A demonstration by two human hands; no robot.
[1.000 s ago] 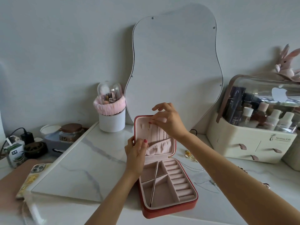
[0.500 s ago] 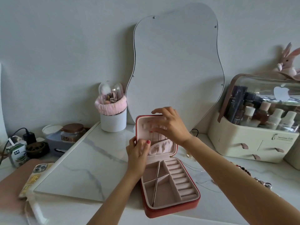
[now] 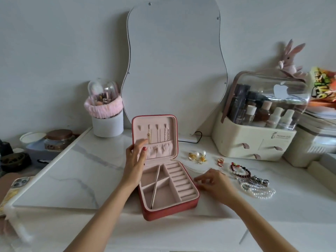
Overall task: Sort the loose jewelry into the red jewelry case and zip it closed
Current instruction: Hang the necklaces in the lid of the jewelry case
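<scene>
Red zip-around jewelry case [image 3: 168,210] at centre frame, open, pink-lined lid [image 3: 154,137] upright with thin necklaces [image 3: 150,138] hanging inside. Left hand [image 3: 135,160] gripping lid's left edge, thumb curled onto lining. Right hand [image 3: 214,182] just right of case, fingers curled down onto white marble tabletop [image 3: 72,170]; anything pinched beneath hidden, grip unclear. Pearl earrings [image 3: 198,156], dark red bead bracelet [image 3: 240,170], white pearl strand [image 3: 260,191] loose at right.

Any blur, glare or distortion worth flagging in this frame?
Head view: wide-angle bending toward the edges; soft, even daylight with faint shadows; glare on the clear organizer lid; right hand slightly motion-blurred; the red jewelry case and left hand are sharp.
</scene>
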